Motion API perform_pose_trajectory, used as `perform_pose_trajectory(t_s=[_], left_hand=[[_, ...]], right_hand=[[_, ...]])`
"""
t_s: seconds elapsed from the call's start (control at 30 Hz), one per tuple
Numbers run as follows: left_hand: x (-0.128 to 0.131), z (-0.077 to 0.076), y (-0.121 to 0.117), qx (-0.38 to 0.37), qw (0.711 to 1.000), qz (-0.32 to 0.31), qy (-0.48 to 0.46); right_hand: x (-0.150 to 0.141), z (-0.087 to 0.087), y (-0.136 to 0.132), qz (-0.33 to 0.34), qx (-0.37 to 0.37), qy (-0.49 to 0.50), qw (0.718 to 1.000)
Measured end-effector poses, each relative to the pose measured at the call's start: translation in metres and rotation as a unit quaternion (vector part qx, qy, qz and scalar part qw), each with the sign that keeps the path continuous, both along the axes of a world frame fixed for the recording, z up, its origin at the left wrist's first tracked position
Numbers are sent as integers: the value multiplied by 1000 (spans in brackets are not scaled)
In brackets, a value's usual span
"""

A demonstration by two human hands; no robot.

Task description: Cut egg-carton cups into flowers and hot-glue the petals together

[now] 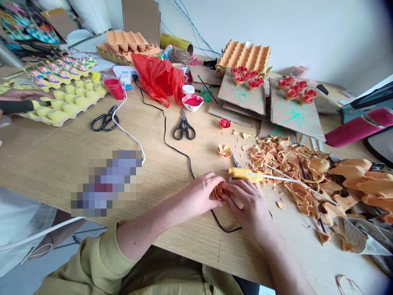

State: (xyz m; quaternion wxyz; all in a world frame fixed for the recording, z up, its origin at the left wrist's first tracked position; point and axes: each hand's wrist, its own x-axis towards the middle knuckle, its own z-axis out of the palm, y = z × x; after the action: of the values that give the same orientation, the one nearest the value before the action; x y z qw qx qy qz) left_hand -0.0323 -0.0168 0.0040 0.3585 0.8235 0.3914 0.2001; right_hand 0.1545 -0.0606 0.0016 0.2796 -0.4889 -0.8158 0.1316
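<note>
Both my hands meet over a small orange egg-carton flower [218, 191] near the table's front edge. My left hand [199, 196] curls its fingers around the flower's left side. My right hand [245, 204] pinches its right side with thumb and fingers. Most of the flower is hidden between the fingers. A yellow glue gun [245, 174] lies on the table just beyond my right hand, its black cord [172, 145] running under my hands. Another unpainted carton flower [224, 150] and a red painted one [224, 123] sit farther back.
A heap of orange carton scraps [294, 172] fills the right side. Two black scissors [184, 129] [105, 121], a bowl of red paint [192, 102], a red plastic bag [158, 78], egg trays [245, 55] and cardboard with red flowers [245, 92] lie behind. Another person's hand [18, 95] is at the left.
</note>
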Motion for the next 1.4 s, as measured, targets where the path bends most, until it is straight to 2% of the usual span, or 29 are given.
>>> perform_pose_trajectory(t_s=[0.7,1.0,1.4], left_hand=[[-1,1,1,-36,999,-4,5],[-3,1,1,-29,999,-10,-20],[-3,-2,3,-26,999,-19,-28]], right_hand=[[-3,2,-1,11,33,-34,999],[6,5,2,-15,15,41,999],[-6,4,4,37,-19,59,997]])
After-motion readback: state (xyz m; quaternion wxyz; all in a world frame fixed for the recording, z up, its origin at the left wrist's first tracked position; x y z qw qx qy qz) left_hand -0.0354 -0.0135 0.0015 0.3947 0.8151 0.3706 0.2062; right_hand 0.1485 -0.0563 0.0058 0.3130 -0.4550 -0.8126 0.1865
